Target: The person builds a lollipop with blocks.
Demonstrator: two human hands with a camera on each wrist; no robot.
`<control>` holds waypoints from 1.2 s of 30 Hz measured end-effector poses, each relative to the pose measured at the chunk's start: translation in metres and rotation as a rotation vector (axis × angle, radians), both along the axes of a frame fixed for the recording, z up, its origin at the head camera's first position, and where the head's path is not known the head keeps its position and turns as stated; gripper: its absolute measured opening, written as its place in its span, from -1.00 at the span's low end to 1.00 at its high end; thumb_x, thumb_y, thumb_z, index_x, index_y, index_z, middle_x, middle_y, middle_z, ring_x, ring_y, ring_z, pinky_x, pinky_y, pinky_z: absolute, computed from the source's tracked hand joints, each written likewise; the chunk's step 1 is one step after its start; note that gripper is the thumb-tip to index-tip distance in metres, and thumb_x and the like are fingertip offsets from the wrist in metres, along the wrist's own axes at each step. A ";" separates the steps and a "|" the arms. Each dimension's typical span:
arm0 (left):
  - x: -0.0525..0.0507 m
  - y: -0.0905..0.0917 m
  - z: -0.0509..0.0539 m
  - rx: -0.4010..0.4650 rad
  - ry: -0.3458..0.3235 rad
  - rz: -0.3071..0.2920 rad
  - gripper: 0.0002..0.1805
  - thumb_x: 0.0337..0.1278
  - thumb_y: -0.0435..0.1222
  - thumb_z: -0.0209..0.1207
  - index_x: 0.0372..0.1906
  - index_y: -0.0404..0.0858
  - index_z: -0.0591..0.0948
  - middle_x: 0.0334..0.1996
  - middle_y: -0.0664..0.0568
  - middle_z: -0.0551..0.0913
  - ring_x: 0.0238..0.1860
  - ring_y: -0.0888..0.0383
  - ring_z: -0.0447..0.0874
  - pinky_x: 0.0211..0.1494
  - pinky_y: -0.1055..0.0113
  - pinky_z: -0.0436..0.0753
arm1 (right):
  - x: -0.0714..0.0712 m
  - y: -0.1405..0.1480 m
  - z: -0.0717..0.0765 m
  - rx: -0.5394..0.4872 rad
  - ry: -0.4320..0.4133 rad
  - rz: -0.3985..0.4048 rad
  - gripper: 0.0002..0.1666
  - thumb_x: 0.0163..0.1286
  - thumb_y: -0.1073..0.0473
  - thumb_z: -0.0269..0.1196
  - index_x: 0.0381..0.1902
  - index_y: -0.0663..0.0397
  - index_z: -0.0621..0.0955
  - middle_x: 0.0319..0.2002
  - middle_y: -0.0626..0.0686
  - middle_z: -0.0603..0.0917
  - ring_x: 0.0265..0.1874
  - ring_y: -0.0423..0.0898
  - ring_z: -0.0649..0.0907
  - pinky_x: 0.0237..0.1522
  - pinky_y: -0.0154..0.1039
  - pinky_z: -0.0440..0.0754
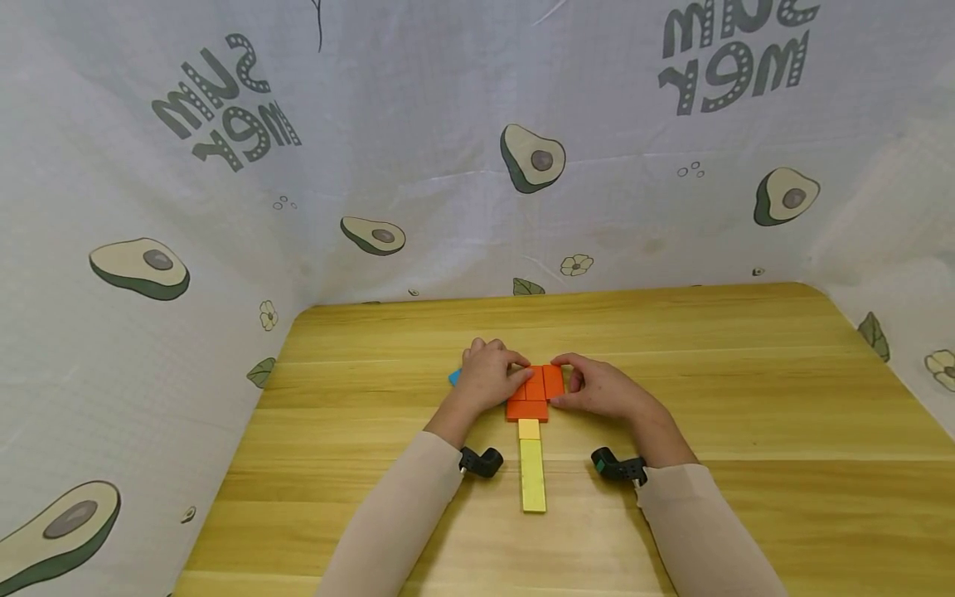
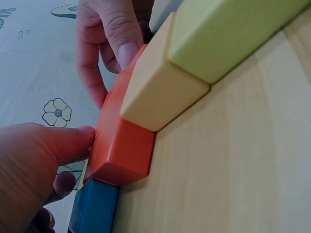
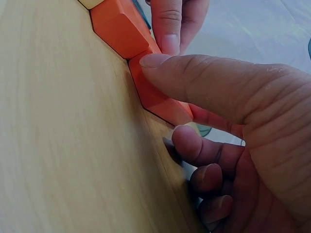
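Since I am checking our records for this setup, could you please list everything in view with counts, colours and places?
Table: one, yellow-brown wood grain, under the blocks.
Printed cloth: number of pieces unclear, white with avocados, flowers, leaves and lettering, behind and beside the table.
Long block: one, yellow-green, lower centre.
Short block: one, cream, at the long block's far end.
Orange blocks: at least three, orange, beyond the short block, partly covered.
Blue block: at least one, blue, left of the orange blocks, mostly hidden.
Sleeves: two, beige, lower view.
Wrist devices: two, black, at the sleeve ends.
Left hand: one, bare, on the orange blocks.
Right hand: one, bare, pinching the rightmost orange block.
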State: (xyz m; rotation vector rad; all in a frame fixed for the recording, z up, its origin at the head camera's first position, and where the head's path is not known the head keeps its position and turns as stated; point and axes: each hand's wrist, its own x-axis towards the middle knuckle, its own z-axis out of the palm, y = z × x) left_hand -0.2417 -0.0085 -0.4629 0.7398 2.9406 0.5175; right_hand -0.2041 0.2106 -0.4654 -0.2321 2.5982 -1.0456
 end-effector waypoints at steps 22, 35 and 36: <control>0.001 -0.001 -0.006 0.029 0.005 0.010 -0.67 0.41 0.12 0.16 0.06 0.14 0.78 -0.24 0.15 0.57 -0.20 0.14 0.29 -0.11 0.29 0.24 | 0.001 0.000 -0.001 -0.013 -0.003 -0.004 -0.24 0.24 -0.01 0.49 0.33 0.06 0.47 -0.35 0.04 0.53 -0.43 -0.07 0.47 -0.37 -0.21 0.41; 0.002 -0.002 -0.008 0.056 -0.004 0.014 -0.65 0.44 0.11 0.13 0.10 0.13 0.76 -0.27 0.16 0.53 -0.21 0.14 0.26 -0.12 0.29 0.21 | 0.002 -0.001 -0.002 -0.011 -0.011 -0.015 -0.23 0.24 -0.03 0.50 0.33 0.06 0.47 -0.35 0.04 0.52 -0.43 -0.06 0.47 -0.37 -0.21 0.40; 0.002 -0.002 -0.008 0.070 -0.004 0.015 -0.65 0.45 0.10 0.13 0.10 0.12 0.76 -0.28 0.15 0.53 -0.21 0.13 0.26 -0.12 0.28 0.21 | 0.002 -0.001 -0.002 -0.007 -0.011 -0.016 -0.22 0.24 -0.03 0.50 0.33 0.06 0.47 -0.35 0.04 0.52 -0.43 -0.06 0.47 -0.37 -0.21 0.40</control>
